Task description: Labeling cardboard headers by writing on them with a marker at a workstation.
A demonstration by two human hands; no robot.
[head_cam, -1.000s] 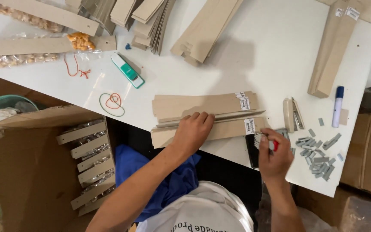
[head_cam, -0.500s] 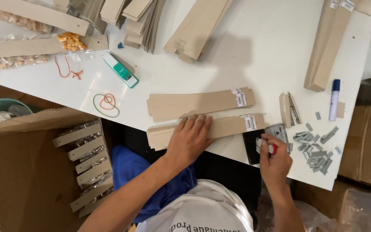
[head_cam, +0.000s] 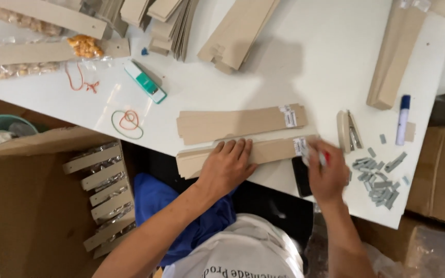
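My left hand [head_cam: 228, 166] presses flat on a long beige cardboard strip [head_cam: 274, 151] lying near the front edge of the white table [head_cam: 305, 77]. My right hand [head_cam: 326, 174] is closed on a small red-and-silver tool, blurred, at the strip's right end where a white label sits. A second, similar cardboard strip [head_cam: 238, 123] with a label lies just behind the first. A beige stapler [head_cam: 348, 131] lies on its side just right of the strips.
Loose staple bars [head_cam: 381, 177] are scattered at the right, with a blue-capped marker [head_cam: 403, 119] behind them. Rubber bands [head_cam: 127, 122], a teal-and-white stapler [head_cam: 146, 82] and cardboard stacks [head_cam: 237, 33] lie further back. An open carton [head_cam: 32, 206] holding filled packets stands at the left below the table.
My right hand has moved up and left from beside the dark object at the table edge onto the labelled end of the front strip. My left hand stays on the strip.
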